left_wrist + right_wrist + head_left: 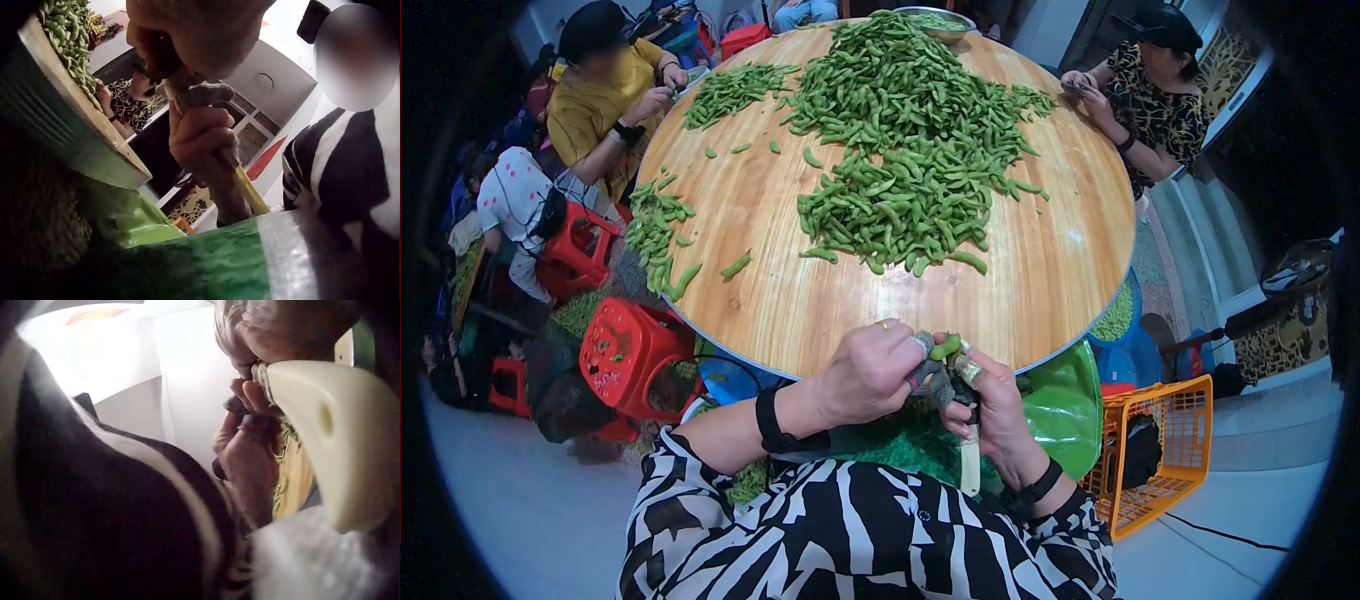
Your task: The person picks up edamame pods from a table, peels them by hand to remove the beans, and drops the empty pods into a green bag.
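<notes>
Just past the table's near edge, both hands meet at one green soybean pod (945,348). My left hand (878,368) pinches the pod from the left, fingers curled and grey wraps on some fingertips. My right hand (997,405), with a taped thumb at the pod's right end, grips a cream-handled tool (970,465). Its handle points down below the palm, and the working end is hidden by the fingers. In the right wrist view the cream handle (337,425) shows a small hole near its end. A large heap of soybean pods (900,150) lies on the table ahead.
The round wooden table (740,300) also bears smaller pod piles (658,230) at its left. Two people sit at its far sides, working with their hands. Red stools (635,355) stand at the left, an orange crate (1160,450) and green plastic bag (1060,410) at the right.
</notes>
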`<state>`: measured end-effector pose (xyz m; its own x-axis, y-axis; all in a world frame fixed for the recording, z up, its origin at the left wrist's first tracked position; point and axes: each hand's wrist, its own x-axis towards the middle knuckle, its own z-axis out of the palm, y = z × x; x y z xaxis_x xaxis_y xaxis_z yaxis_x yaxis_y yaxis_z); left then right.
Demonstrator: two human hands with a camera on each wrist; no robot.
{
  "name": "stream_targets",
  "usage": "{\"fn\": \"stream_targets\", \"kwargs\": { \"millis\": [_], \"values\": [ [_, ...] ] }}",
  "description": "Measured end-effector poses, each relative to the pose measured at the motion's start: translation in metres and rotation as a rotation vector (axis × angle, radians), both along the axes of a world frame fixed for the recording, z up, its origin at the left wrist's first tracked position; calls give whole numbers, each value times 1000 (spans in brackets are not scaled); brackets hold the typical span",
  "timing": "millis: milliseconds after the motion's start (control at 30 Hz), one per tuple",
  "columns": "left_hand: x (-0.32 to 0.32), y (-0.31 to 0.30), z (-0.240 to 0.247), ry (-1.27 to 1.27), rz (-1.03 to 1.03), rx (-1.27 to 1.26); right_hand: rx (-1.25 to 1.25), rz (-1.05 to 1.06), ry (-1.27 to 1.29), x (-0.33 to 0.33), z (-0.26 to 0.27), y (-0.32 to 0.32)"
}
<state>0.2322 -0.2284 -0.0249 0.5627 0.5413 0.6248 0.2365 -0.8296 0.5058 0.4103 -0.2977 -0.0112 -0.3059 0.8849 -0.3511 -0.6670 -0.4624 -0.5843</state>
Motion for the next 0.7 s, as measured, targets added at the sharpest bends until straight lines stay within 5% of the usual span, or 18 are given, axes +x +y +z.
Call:
{"fn": "stream_targets", "kwargs": {
  "millis": [67,133,233,400,600,700],
  "values": [
    [0,-1,5,-35,-5,-48,61,-17,-84,0,0,1],
    [-1,-5,14,-126,-63,-915,118,-2,-130,4,-2,2],
    [-2,-3,5,-117,-85,-1038,242,15,-384,9,-1,1],
    [0,-13,12,34,-46,-726,579,-180,-1036,6,-15,5],
    [3,-22,18,51,-28,-696,1012,-172,-1407,10,-1,10],
    [6,-25,13,46,-17,-596,1046,-211,-1395,5,0,10]
  ]
}}
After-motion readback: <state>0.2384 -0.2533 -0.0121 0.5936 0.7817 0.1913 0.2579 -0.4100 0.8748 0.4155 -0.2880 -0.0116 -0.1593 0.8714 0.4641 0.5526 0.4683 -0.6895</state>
